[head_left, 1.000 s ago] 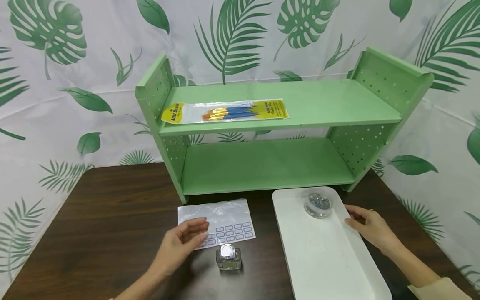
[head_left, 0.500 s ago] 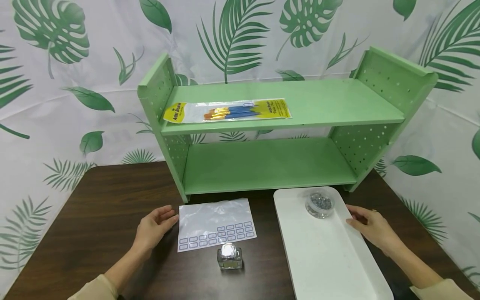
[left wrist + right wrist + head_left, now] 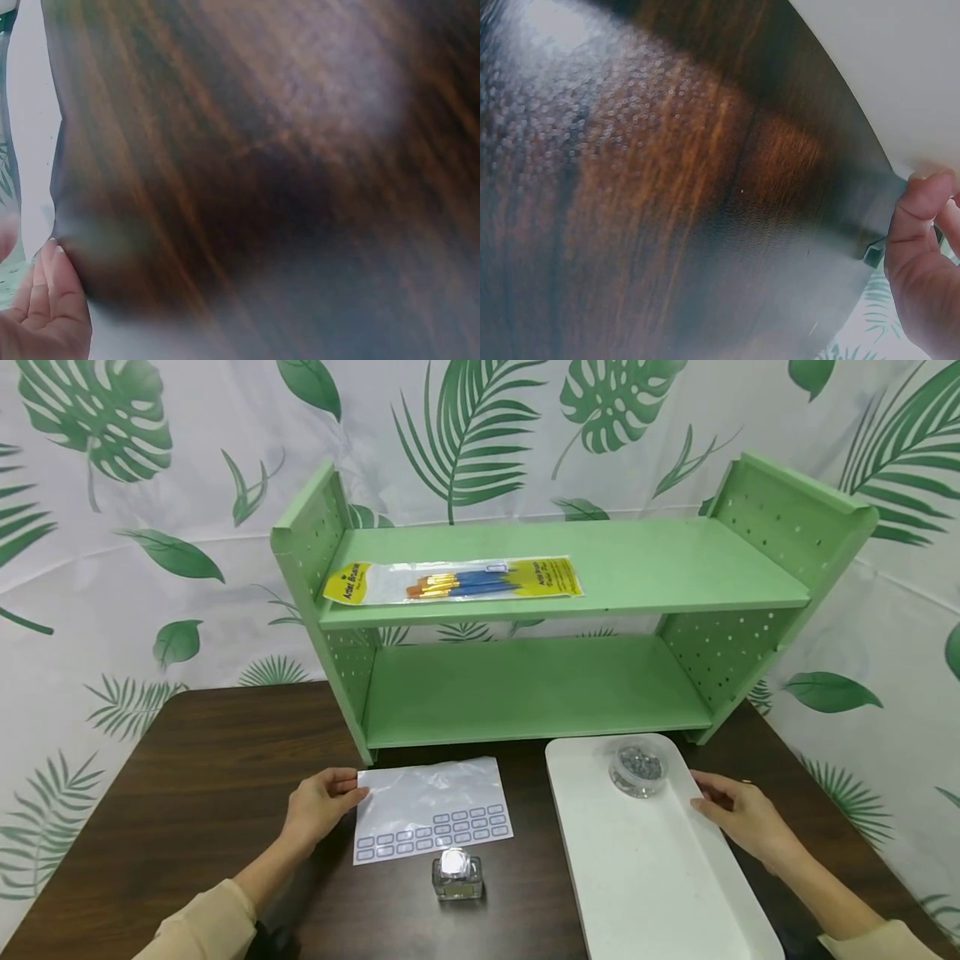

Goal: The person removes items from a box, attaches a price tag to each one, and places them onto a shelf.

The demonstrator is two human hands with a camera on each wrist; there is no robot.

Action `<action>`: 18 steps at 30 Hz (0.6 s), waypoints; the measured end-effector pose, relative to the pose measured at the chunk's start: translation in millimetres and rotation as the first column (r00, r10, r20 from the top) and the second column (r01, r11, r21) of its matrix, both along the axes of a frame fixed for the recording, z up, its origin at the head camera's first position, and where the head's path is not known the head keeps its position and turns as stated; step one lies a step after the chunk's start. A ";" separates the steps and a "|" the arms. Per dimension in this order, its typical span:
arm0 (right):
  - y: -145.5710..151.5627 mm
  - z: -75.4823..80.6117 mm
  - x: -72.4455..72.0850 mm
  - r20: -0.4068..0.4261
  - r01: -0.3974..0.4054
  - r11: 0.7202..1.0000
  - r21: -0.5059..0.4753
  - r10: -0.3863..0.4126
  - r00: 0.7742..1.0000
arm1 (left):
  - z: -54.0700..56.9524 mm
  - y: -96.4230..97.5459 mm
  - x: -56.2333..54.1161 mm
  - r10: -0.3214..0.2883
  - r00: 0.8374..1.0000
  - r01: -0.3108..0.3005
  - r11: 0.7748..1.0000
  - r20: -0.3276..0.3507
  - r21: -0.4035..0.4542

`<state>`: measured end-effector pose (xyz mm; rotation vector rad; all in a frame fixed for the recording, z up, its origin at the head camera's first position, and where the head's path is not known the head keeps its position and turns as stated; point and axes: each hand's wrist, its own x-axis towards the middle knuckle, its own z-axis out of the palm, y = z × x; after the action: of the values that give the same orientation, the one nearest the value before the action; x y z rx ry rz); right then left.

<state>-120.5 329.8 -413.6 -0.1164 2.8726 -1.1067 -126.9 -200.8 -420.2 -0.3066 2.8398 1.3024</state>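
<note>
My left hand [image 3: 321, 808] is at the left edge of a white sheet [image 3: 431, 785] printed with small blue-framed labels along its bottom. Its thumb lies over the sheet's edge. In the left wrist view, straight fingers [image 3: 64, 296] reach the edge of the sheet [image 3: 34, 135]. My right hand [image 3: 750, 818] grips the right rim of a long white tray [image 3: 637, 877]. The right wrist view shows the thumb of that hand [image 3: 922, 255] bent against the tray [image 3: 885, 82]. A clear round tub [image 3: 637, 768] of small grey pieces stands at the tray's far end.
In front of the sheet stands a small glass bottle [image 3: 457, 875] with a shiny cap. Behind is a green two-tier shelf [image 3: 540, 685]. A yellow-ended pack of artist brushes [image 3: 457, 582] lies on its upper tier. Everything stands on a dark wooden table [image 3: 187, 777].
My left hand first swung left from over the label sheet to beside it, uncovering its labels, then came back right to its edge. The right hand and tray stay in place.
</note>
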 end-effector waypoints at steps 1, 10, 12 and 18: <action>-0.2 -0.1 0.0 0.000 0.001 1.000 0.000 -0.001 1.000 | -0.4 0.2 -0.3 0.002 1.000 -0.002 1.000 -0.003 -0.009; -1.5 3.1 0.0 0.008 -0.005 1.000 0.023 0.005 1.000 | -0.8 1.9 -0.4 0.015 1.000 -0.015 0.999 -0.019 -0.033; -1.4 3.8 -0.4 0.017 -0.008 1.000 0.026 0.008 1.000 | -0.7 2.2 0.0 0.016 1.000 -0.016 0.999 -0.022 -0.037; -1.1 16.2 -2.2 -0.067 0.005 0.995 0.096 0.002 0.998 | 0.5 3.0 1.4 0.017 0.999 -0.018 0.999 -0.027 -0.044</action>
<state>-122.7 328.7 -397.5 -0.1496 2.9794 -0.9807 -125.5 -197.8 -419.8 -0.3174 2.8976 1.2576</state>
